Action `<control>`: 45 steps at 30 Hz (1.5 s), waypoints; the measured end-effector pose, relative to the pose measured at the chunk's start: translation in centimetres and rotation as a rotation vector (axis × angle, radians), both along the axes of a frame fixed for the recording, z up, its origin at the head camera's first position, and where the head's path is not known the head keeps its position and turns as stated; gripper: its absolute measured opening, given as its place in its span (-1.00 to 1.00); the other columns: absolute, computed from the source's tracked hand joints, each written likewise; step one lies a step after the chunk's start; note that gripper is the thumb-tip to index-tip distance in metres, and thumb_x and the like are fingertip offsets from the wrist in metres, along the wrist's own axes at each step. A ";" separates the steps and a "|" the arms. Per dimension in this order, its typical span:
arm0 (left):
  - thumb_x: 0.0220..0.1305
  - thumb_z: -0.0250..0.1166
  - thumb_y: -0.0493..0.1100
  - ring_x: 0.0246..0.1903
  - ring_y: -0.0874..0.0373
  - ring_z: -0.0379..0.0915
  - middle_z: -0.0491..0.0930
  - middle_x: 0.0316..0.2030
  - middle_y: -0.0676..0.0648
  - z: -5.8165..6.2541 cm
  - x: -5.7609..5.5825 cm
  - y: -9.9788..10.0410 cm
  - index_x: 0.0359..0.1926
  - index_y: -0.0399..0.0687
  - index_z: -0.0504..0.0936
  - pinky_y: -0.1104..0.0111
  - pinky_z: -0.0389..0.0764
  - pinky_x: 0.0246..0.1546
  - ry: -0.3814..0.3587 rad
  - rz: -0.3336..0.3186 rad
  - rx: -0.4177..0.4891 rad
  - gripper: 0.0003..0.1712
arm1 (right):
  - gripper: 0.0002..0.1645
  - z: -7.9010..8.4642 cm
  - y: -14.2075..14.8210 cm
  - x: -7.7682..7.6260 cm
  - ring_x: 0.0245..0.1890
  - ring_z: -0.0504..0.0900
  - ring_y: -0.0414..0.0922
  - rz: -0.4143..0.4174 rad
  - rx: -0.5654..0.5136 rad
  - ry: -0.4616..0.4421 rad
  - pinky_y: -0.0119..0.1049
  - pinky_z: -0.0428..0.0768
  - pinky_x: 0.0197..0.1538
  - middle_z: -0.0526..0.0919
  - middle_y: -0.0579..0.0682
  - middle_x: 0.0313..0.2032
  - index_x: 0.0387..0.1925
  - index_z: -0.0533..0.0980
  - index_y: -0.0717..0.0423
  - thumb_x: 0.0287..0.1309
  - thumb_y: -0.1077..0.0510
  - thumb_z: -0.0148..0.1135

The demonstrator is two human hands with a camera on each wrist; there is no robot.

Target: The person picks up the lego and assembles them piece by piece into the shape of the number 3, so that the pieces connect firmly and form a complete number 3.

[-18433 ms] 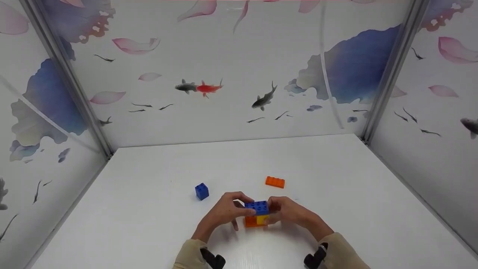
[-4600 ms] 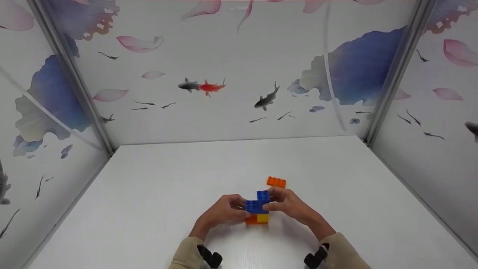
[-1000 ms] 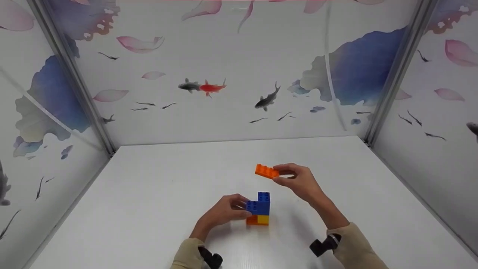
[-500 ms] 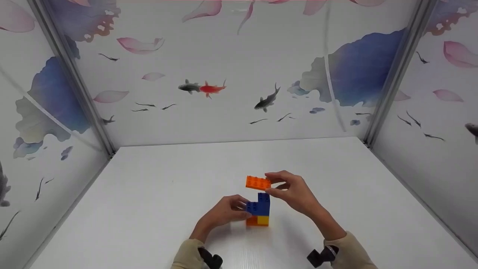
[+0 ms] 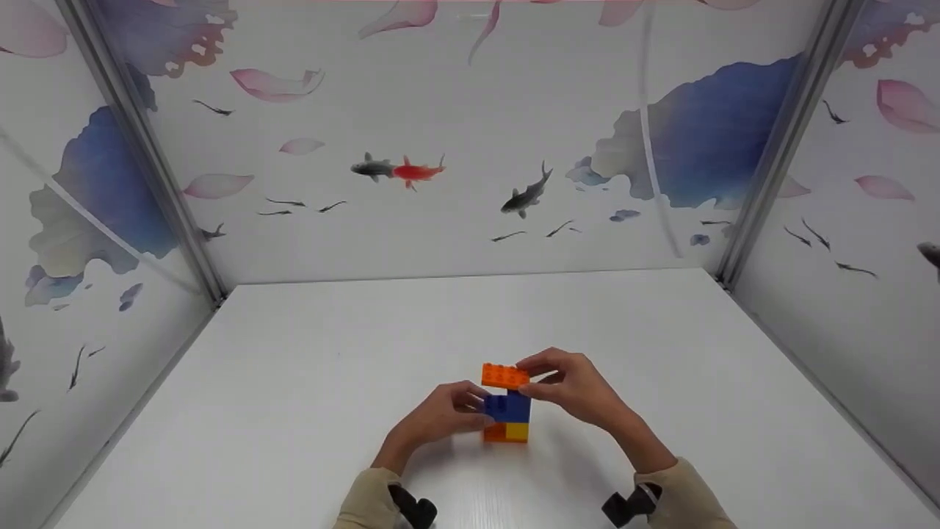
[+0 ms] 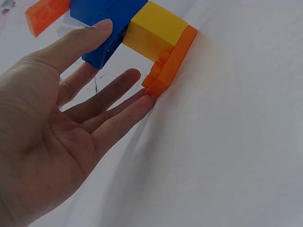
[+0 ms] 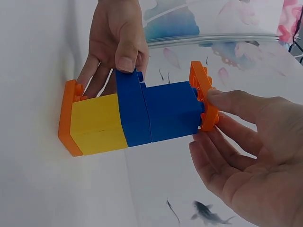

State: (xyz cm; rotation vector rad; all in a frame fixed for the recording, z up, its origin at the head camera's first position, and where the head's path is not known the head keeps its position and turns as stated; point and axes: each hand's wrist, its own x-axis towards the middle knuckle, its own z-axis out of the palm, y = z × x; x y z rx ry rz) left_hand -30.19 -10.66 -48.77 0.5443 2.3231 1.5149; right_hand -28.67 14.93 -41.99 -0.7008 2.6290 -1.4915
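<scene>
A stack of toy building bricks stands on the white table. At its base lies an orange flat brick [image 7: 65,125], carrying a yellow brick [image 7: 99,126] at one end. Across that sits a wide blue brick [image 5: 496,408], topped on its right by a small blue brick [image 7: 171,111]. My left hand [image 5: 439,415] pinches the wide blue brick's free end between thumb and fingers; its lower fingertips reach the base's edge in the left wrist view. With thumb and fingers my right hand [image 5: 576,382] holds a second orange flat brick [image 5: 504,375] right at the small blue brick's studs, slightly tilted.
The white table [image 5: 294,367] is bounded by a back wall [image 5: 455,242] and side walls printed with fish and petals. Grey metal posts [image 5: 764,147] stand at the back corners. Each wrist bears a black camera [image 5: 631,505] near the sleeve cuff.
The right hand let go of the stack, picked up the orange flat brick from the table and brought it down onto the stack's top. Earlier, the small blue brick moved from the table onto the stack.
</scene>
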 end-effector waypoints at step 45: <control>0.25 0.40 0.01 0.06 -0.01 0.60 0.69 0.04 -0.08 0.1 0.1 0.0 0.03 0.07 0.61 -0.10 0.53 0.23 -0.017 -0.003 0.011 -0.64 | -0.64 -0.3 0.6 -0.5 0.10 0.65 0.04 0.075 0.000 -0.047 -0.15 0.69 0.12 0.65 0.02 0.03 0.04 0.66 -0.03 0.24 -0.01 0.37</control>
